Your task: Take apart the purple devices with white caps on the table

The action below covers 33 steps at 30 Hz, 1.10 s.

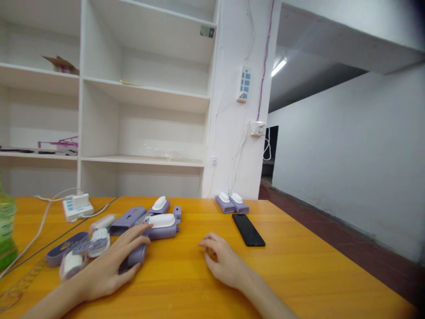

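My left hand point(111, 266) lies on the orange table point(299, 274) with its fingers resting on a small purple plastic part point(137, 255). Its fingertips reach a purple and white device point(162, 226) just beyond. More purple and white parts point(83, 248) lie scattered to the left of that hand. My right hand point(224, 261) rests on the bare table top with the fingers loosely curled and nothing in it. A black phone point(248, 229) lies flat a little beyond and to the right of it.
Two more purple and white devices point(231, 203) stand side by side at the table's far edge. A white power strip point(77, 206) with a cable sits at the back left. A green bottle point(6, 230) stands at the left edge. White shelves point(142, 93) rise behind the table.
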### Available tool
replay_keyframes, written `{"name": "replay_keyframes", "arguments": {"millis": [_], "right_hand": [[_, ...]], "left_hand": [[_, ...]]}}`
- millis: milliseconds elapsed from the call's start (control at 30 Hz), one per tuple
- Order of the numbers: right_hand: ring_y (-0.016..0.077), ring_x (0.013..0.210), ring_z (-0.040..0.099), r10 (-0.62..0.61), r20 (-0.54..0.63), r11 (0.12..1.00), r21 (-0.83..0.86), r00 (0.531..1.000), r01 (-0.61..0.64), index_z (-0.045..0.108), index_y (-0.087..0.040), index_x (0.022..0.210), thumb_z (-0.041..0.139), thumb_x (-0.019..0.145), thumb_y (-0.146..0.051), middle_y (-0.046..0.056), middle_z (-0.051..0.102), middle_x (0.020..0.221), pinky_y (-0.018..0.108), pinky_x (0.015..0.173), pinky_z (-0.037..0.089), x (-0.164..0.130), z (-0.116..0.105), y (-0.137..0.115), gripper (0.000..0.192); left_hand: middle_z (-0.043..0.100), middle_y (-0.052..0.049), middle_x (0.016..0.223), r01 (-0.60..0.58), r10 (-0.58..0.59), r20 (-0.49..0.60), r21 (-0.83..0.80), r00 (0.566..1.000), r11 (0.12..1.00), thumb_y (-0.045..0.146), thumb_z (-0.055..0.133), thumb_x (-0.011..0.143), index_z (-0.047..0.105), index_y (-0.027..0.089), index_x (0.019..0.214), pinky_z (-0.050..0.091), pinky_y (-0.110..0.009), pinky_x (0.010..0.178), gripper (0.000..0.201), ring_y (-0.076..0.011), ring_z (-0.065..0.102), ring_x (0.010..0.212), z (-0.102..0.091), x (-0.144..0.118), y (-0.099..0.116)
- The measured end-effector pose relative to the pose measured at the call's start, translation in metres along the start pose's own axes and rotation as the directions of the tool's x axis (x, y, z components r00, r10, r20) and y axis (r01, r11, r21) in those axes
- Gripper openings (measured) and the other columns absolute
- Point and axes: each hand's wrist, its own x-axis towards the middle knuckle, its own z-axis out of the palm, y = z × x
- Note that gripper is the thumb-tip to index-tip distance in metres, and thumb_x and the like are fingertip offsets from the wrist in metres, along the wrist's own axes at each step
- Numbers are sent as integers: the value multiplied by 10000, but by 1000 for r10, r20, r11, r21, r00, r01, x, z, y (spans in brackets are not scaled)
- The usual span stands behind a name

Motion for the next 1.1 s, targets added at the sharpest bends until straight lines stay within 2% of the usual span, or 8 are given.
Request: {"name": "replay_keyframes", "arguments": {"millis": [133, 267, 367, 500, 667, 800, 967, 1100], "right_hand": [[214, 1102, 580, 41, -72, 998, -53, 997, -45, 620, -219, 1207, 530, 870, -98, 75, 595, 1157, 324, 1008, 452, 12, 10, -7, 369], [257, 1171, 524, 74, -125, 989, -116, 989, -89, 595, -213, 1224, 624, 862, -216, 86, 576, 1208, 385, 1051, 412, 56, 30, -21, 363], [307, 1194, 494, 80, -118, 987, -128, 990, -95, 549, -202, 1279, 761, 773, -378, 108, 551, 1259, 442, 1034, 408, 100, 55, -32, 577], [346, 1271, 447, 81, -60, 988, -130, 995, -88, 430, -221, 1402, 821, 688, -507, 127, 508, 1366, 510, 1050, 373, 141, 89, -40, 863], [375, 1334, 396, 92, 3, 986, -142, 996, -90, 325, -212, 1483, 854, 683, -342, 168, 477, 1432, 587, 1078, 287, 151, 107, -42, 967], [358, 1360, 382, 71, 59, 991, -116, 996, -64, 334, -222, 1489, 868, 663, -280, 156, 453, 1473, 561, 1111, 262, 125, 77, -30, 986], [288, 1318, 476, 45, 173, 999, -38, 984, -40, 453, -244, 1432, 871, 636, -325, 94, 516, 1436, 412, 1116, 357, 61, 5, 4, 902], [285, 1474, 263, 48, 196, 998, 18, 979, -53, 255, -229, 1550, 809, 671, -283, 109, 300, 1593, 434, 1216, 205, 26, -31, 20, 1041]], "left_hand": [[365, -54, 1581, 33, -32, -19, 13, 999, 999, 244, 557, 845, 559, 304, 1290, 344, -506, 1151, 449, -311, 376, 1430, 3, -4, -16], [407, -56, 1553, 20, -19, -43, 31, 999, 999, 225, 540, 815, 579, 289, 1224, 348, -495, 1149, 415, -302, 387, 1423, 8, -5, -21], [410, -58, 1545, 44, -41, -81, 33, 996, 998, 243, 522, 832, 601, 273, 1136, 326, -497, 1158, 316, -294, 379, 1424, 8, -3, -17], [383, -74, 1559, 58, -58, 13, 25, 998, 998, 343, 542, 910, 584, 268, 1150, 313, -498, 1169, 255, -285, 358, 1437, -4, 2, -12], [341, -95, 1582, 45, -47, 71, 30, 996, 999, 261, 517, 933, 496, 248, 1292, 296, -473, 1188, 360, -263, 324, 1462, -18, 5, -9], [297, -114, 1601, 29, -32, 58, 54, 998, 998, 118, 501, 856, 367, 237, 1447, 279, -500, 1194, 618, -288, 307, 1468, -12, 2, -15], [281, -138, 1606, -27, 19, 63, 130, 998, 991, 143, 510, 891, 317, 214, 1503, 302, -513, 1189, 646, -305, 300, 1468, -5, 8, -28], [319, -104, 1595, -125, 137, -26, 267, 990, 955, 233, 537, 929, 373, 241, 1486, 206, -594, 1206, 581, -330, 248, 1483, 2, 20, -21]]}}
